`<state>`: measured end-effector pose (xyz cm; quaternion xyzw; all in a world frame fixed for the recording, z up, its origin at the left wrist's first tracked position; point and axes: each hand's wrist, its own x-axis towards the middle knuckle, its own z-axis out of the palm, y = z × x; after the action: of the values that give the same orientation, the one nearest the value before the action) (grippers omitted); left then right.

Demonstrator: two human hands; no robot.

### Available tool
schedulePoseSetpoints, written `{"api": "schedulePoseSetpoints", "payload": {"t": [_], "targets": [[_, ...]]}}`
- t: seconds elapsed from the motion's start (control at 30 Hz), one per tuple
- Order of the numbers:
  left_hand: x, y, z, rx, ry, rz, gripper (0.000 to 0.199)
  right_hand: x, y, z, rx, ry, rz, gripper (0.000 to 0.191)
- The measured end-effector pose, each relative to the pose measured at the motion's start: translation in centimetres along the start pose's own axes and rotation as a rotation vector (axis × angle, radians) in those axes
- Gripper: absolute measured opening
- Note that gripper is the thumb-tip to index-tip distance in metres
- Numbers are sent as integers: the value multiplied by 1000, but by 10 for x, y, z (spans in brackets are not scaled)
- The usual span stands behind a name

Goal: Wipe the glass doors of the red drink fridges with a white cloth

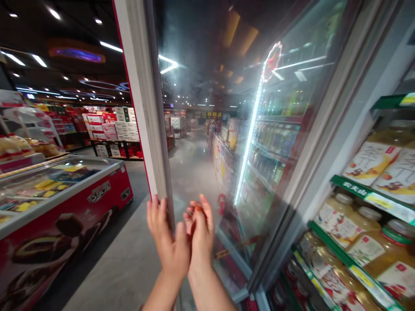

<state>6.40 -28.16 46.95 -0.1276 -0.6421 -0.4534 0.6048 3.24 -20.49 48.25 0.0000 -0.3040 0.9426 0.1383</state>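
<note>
My left hand (168,242) is raised at the near edge of the glass door (194,168), its fingers stretched up and apart with nothing in them. Its fingertips overlap the grey door frame (155,99); whether they touch it I cannot tell. Close beside it, my right hand (201,233) is in front of the glass with several fingers bent inward. A small orange-brown spot (198,208) shows at those fingers, too small and blurred to name. The two hands meet or nearly meet at the base of the palms.
At right, cooler shelves (353,190) with green edges hold bottles of pale drink (366,248). The glass door stands swung out from them. A red chest freezer (97,216) stands at left on the grey floor (113,263). Stacked boxes (126,125) are farther back.
</note>
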Motion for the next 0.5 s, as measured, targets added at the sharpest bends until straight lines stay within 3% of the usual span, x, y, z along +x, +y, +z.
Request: {"api": "schedulePoseSetpoints", "payload": {"t": [0.1,0.17,0.37,0.5], "targets": [[-6,13,15,-69,27,34,61,-12,7,12,139,-141,150,31],[-10,16,19,-97,82,-19,66,-16,12,9,161,-183,190,26],[-22,4,8,-42,295,-532,64,-18,10,-6,200,-423,296,19],[-28,18,-5,-248,295,-778,59,-39,-1,-2,227,-525,298,20]]}}
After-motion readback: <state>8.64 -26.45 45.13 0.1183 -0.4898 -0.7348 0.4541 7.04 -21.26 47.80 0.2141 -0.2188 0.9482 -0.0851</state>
